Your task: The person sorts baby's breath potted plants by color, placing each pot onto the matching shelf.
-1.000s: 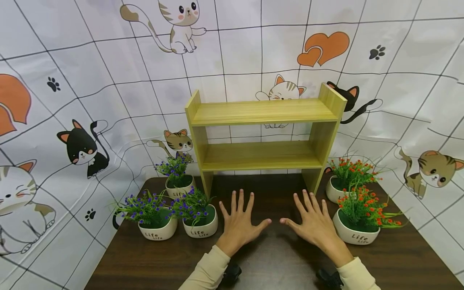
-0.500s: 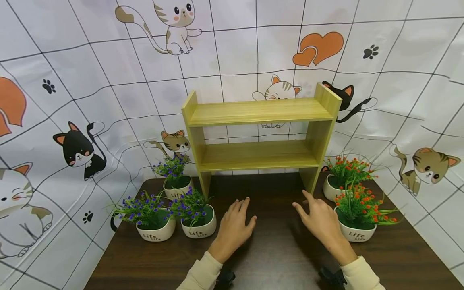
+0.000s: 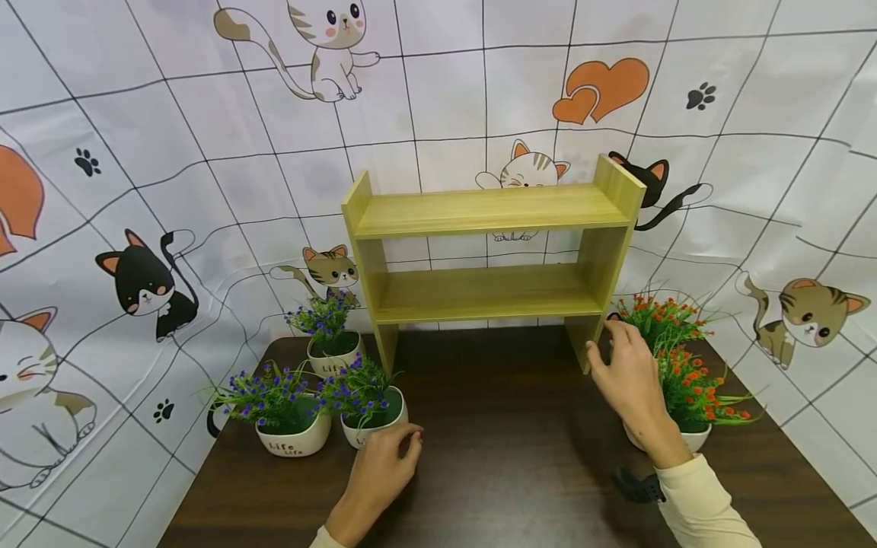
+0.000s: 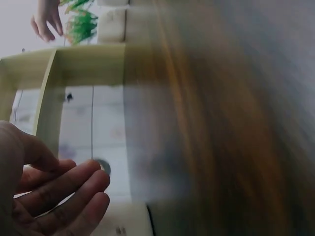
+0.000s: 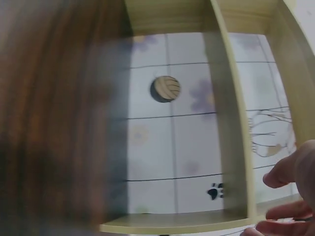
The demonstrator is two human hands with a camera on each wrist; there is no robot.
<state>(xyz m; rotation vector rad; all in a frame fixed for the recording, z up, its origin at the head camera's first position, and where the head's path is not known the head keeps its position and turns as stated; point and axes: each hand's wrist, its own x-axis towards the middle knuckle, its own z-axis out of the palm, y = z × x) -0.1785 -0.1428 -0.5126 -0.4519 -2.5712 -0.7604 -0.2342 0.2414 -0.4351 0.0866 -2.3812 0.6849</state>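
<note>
Head view: a wooden shelf (image 3: 479, 293) stands on a dark desk (image 3: 493, 464) before a cat-printed wall sheet (image 3: 452, 99). Left of the shelf are three pots of purple flowers, a rear pot (image 3: 335, 362), an outer pot (image 3: 294, 438) and a near pot (image 3: 353, 434); right of it are a rear orange plant (image 3: 654, 313) and a front orange plant (image 3: 688, 388). The left hand (image 3: 378, 468) overlaps the near pot, forward of the shelf; the right hand (image 3: 630, 377) is beside the shelf's right side panel and hides the base of the rear orange plant. Left wrist view: the left fingers (image 4: 74, 191) are loosely bent and grip nothing; contact with the white pot partly seen behind them cannot be told. Past the shelf, the right hand hangs above the orange flowers, apart from them. Right wrist view: thumb and fingers are well parted, with nothing between them, next to the shelf; no pot shows here. For a sound reach, each hand should probably take a pot by its firm white wall rather than the stems, the right one keeping clear of the shelf's side panel.
</note>
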